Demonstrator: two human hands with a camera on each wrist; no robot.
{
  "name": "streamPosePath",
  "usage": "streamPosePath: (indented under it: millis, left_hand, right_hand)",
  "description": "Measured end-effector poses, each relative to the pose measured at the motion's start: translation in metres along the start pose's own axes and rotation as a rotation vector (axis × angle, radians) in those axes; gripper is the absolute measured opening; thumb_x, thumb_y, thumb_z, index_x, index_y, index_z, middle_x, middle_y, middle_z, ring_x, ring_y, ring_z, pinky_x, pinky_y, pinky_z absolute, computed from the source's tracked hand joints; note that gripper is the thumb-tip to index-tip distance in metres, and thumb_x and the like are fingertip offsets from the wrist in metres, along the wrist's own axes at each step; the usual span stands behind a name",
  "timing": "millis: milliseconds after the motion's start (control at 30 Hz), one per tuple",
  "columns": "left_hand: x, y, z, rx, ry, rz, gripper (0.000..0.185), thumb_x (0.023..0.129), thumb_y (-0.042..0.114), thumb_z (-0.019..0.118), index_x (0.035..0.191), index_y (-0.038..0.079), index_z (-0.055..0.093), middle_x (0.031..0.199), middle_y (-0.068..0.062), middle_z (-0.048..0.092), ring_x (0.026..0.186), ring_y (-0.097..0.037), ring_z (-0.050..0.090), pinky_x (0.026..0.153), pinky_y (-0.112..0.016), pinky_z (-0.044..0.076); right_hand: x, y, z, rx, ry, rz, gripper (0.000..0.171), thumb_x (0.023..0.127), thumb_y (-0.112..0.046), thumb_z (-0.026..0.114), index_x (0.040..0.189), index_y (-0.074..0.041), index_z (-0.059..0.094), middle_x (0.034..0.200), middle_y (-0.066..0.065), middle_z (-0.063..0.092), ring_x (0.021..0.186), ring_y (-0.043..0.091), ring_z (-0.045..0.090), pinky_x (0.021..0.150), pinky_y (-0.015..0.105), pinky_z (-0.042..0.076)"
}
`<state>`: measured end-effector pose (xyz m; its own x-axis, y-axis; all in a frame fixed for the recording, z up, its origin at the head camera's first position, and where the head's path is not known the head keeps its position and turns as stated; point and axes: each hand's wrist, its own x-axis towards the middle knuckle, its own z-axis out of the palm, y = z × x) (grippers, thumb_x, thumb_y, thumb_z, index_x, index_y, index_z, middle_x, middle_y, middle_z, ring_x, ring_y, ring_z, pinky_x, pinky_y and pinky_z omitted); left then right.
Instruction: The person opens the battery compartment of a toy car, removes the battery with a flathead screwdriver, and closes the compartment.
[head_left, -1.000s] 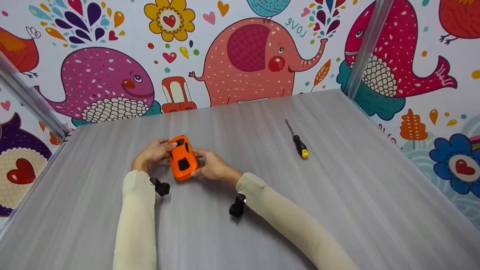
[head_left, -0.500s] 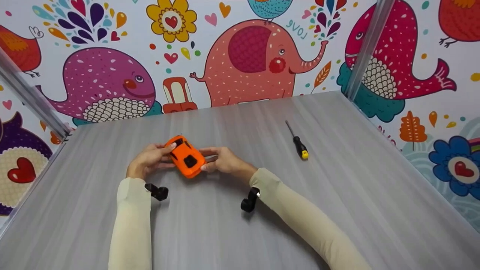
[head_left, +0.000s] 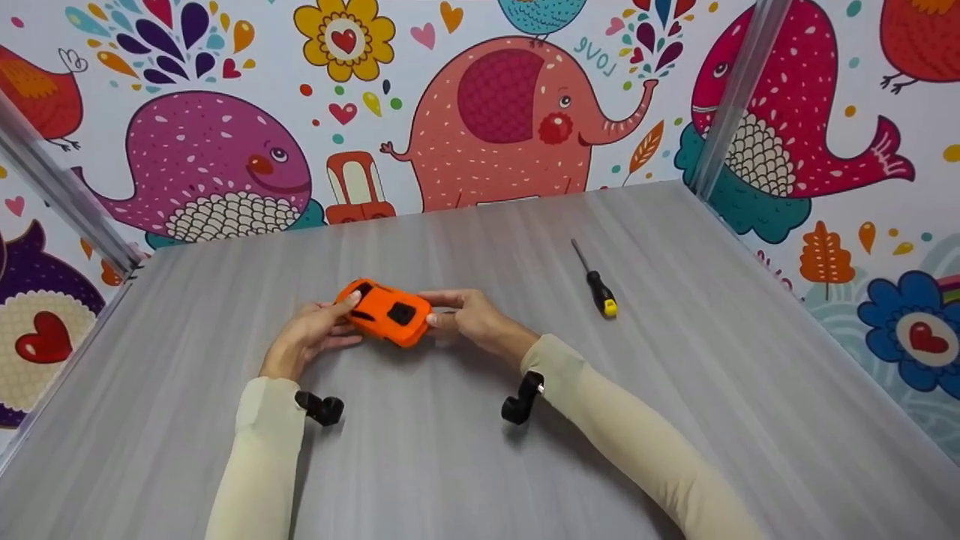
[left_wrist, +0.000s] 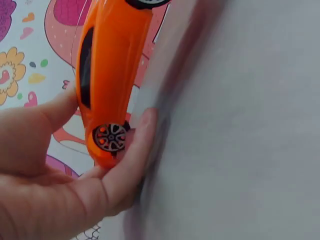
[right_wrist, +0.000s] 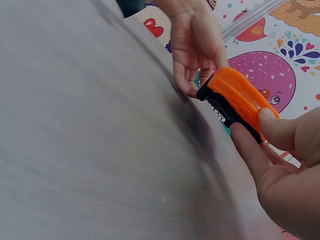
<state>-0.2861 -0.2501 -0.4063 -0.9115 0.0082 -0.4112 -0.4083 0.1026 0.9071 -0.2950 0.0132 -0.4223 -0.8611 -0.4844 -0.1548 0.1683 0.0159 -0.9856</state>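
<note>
An orange toy car (head_left: 386, 311) with black windows is held between both hands, just above the table. My left hand (head_left: 311, 334) grips its left end, the thumb on top and the fingers below. In the left wrist view a spoked wheel (left_wrist: 110, 137) shows beside those fingers. At the other end my right hand (head_left: 472, 319) pinches the car between thumb and fingers. The right wrist view shows the car's black underside (right_wrist: 230, 112) from the side. A screwdriver (head_left: 598, 292) with a black and yellow handle lies on the table to the right, apart from both hands.
The grey wood-grain table (head_left: 480, 465) reaches back to a wall (head_left: 637, 45) printed with cartoon animals. Metal posts (head_left: 731, 105) stand at the table's back corners. A small black camera (head_left: 521, 401) sticks out from the right wrist, another from the left.
The toy car has turned from nearly lengthwise to lying more crosswise, its near end swinging to the right. My right hand has moved right with it. The screwdriver stays put.
</note>
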Motion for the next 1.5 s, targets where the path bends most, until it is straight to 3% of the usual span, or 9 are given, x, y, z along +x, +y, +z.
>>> streamPosePath:
  millis: [233, 333, 500, 600, 700, 900, 1100, 1300, 1500]
  left_hand:
    - [-0.01, -0.006, 0.004, -0.078, 0.08, 0.0, 0.059, 0.102, 0.032, 0.055, 0.141, -0.01, 0.04, 0.091, -0.002, 0.064, 0.081, -0.011, 0.067, 0.084, -0.031, 0.061]
    - [-0.013, -0.006, 0.003, -0.118, 0.092, 0.004, 0.059, 0.103, 0.029, 0.054, 0.144, -0.01, 0.039, 0.086, -0.001, 0.065, 0.08, -0.011, 0.068, 0.083, -0.029, 0.061]
    - [-0.017, -0.004, 0.004, -0.172, 0.042, 0.033, 0.06, 0.101, 0.023, 0.058, 0.145, -0.012, 0.038, 0.091, 0.001, 0.067, 0.083, -0.009, 0.069, 0.087, -0.028, 0.059]
    - [-0.019, -0.002, 0.008, -0.182, 0.013, 0.051, 0.044, 0.099, 0.02, 0.062, 0.131, -0.007, 0.05, 0.097, 0.0, 0.065, 0.085, -0.008, 0.068, 0.087, -0.026, 0.059]
    - [-0.021, -0.001, 0.013, -0.17, -0.019, 0.052, 0.036, 0.097, 0.018, 0.066, 0.122, -0.003, 0.051, 0.101, -0.002, 0.063, 0.087, -0.01, 0.068, 0.088, -0.027, 0.059]
    - [-0.023, -0.003, 0.022, -0.11, -0.114, 0.046, 0.056, 0.095, 0.016, 0.068, 0.139, -0.005, 0.039, 0.1, -0.003, 0.066, 0.087, -0.015, 0.071, 0.085, -0.03, 0.061]
    - [-0.023, -0.004, 0.035, -0.146, -0.141, 0.047, 0.046, 0.093, 0.012, 0.071, 0.128, 0.0, 0.043, 0.096, -0.005, 0.069, 0.083, -0.017, 0.073, 0.083, -0.034, 0.061]
    - [-0.028, -0.002, 0.049, -0.151, -0.107, 0.046, 0.046, 0.092, 0.012, 0.072, 0.127, 0.002, 0.044, 0.097, -0.007, 0.07, 0.083, -0.019, 0.073, 0.081, -0.034, 0.062]
    - [-0.031, 0.0, 0.057, -0.122, -0.104, 0.046, 0.045, 0.093, 0.013, 0.071, 0.128, 0.003, 0.045, 0.104, -0.009, 0.07, 0.087, -0.02, 0.073, 0.084, -0.037, 0.061]
  right_hand:
    - [-0.013, -0.003, -0.005, 0.07, -0.002, 0.01, 0.044, 0.099, -0.001, 0.056, 0.143, -0.004, 0.055, 0.141, 0.018, 0.06, 0.108, 0.02, 0.069, 0.099, 0.039, 0.055]
    - [-0.017, -0.004, -0.009, 0.076, 0.004, 0.007, 0.043, 0.1, -0.001, 0.054, 0.143, -0.005, 0.055, 0.14, 0.017, 0.06, 0.107, 0.018, 0.069, 0.097, 0.036, 0.057]
    - [-0.023, -0.003, -0.02, 0.093, 0.029, 0.012, 0.042, 0.101, 0.0, 0.052, 0.142, -0.003, 0.054, 0.14, 0.019, 0.06, 0.103, 0.017, 0.069, 0.094, 0.034, 0.058]
    - [-0.025, -0.002, -0.029, 0.141, 0.104, 0.019, 0.041, 0.1, 0.001, 0.052, 0.141, 0.001, 0.054, 0.138, 0.021, 0.06, 0.099, 0.015, 0.069, 0.091, 0.032, 0.059]
    - [-0.027, -0.003, -0.037, 0.185, 0.182, 0.015, 0.039, 0.1, -0.001, 0.054, 0.139, 0.003, 0.055, 0.137, 0.023, 0.06, 0.1, 0.015, 0.068, 0.091, 0.031, 0.058]
    - [-0.033, -0.007, -0.051, 0.231, 0.287, 0.021, 0.035, 0.099, -0.006, 0.06, 0.132, 0.005, 0.06, 0.129, 0.02, 0.065, 0.1, 0.016, 0.069, 0.092, 0.029, 0.058]
    - [-0.04, -0.008, -0.058, 0.266, 0.362, 0.056, 0.037, 0.101, -0.012, 0.058, 0.135, 0.003, 0.058, 0.121, 0.013, 0.068, 0.096, 0.014, 0.068, 0.085, 0.026, 0.059]
    - [-0.05, -0.008, -0.064, 0.169, 0.328, 0.117, 0.046, 0.1, -0.029, 0.062, 0.14, -0.007, 0.057, 0.132, 0.013, 0.065, 0.098, 0.017, 0.07, 0.084, 0.034, 0.06]
    - [-0.059, -0.009, -0.074, 0.166, 0.23, 0.086, 0.057, 0.092, -0.01, 0.069, 0.146, -0.011, 0.051, 0.145, 0.016, 0.055, 0.101, 0.019, 0.068, 0.089, 0.037, 0.06]
